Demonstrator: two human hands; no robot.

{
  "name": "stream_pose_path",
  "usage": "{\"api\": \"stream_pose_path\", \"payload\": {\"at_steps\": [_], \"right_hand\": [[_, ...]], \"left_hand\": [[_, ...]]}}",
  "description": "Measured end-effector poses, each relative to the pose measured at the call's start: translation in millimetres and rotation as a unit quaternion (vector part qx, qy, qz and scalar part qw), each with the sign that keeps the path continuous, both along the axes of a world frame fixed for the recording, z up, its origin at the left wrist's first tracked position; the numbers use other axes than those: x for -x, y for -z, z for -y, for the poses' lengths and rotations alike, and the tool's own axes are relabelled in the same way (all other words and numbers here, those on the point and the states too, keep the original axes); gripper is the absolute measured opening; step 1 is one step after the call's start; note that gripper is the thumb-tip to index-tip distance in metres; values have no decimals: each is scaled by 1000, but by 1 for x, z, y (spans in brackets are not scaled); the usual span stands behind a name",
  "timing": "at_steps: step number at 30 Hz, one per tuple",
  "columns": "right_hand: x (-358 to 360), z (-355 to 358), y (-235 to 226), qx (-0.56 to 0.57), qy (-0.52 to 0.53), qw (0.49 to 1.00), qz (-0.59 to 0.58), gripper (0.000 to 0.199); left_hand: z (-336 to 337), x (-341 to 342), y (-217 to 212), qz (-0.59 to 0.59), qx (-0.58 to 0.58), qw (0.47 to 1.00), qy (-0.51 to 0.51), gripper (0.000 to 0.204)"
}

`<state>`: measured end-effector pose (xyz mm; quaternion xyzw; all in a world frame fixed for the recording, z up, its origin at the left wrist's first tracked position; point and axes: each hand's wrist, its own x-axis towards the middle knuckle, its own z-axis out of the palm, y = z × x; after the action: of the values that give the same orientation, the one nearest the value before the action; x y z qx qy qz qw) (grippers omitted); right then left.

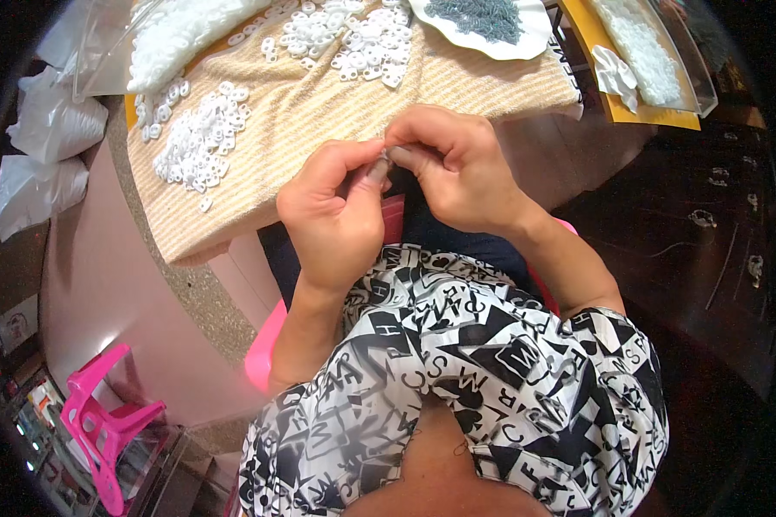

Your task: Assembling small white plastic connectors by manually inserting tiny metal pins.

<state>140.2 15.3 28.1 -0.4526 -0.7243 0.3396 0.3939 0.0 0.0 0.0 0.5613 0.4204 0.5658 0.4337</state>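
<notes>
My left hand (332,211) and my right hand (453,164) meet fingertip to fingertip just past the near edge of the towel-covered table. Both are closed in a pinch, thumb against forefinger. Whatever sits between the fingertips is too small and too covered to name. On the striped beige towel (276,146), left of my hands, lies a heap of small white plastic pieces with holes (203,138). Another loose pile of the same white pieces (375,47) spreads farther back. A white plate (526,45) at the far edge carries many tiny dark grey-blue parts (483,17).
A clear bin of white pieces (177,39) stands at the far left. Another clear container (647,65) with white pieces rests on yellow board at the far right, beside crumpled white paper (615,77). White plastic bags (47,129) sit left; a pink stool (103,422) lies lower left.
</notes>
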Motion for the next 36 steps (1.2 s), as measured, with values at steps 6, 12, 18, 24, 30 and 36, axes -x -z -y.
{"api": "stream_pose_path", "payload": {"at_steps": [6,12,18,24,30,36], "right_hand": [[-8,-9,-3,220,-27,970,-98,9],[-14,-12,-3,214,-23,964,-158,17],[-8,-8,0,155,-22,975,-159,13],[-3,-5,2,120,3,988,-98,7],[-2,-3,-5,35,11,998,-45,2],[0,-2,-4,7,-3,999,-39,2]], "left_hand": [[-4,-1,-6,60,112,992,3,12],[-8,3,-6,171,154,973,4,18],[-6,3,-8,153,158,975,17,17],[-5,0,-7,147,140,979,24,15],[-1,-1,-8,138,142,980,25,11],[1,0,-10,129,129,983,15,10]]}}
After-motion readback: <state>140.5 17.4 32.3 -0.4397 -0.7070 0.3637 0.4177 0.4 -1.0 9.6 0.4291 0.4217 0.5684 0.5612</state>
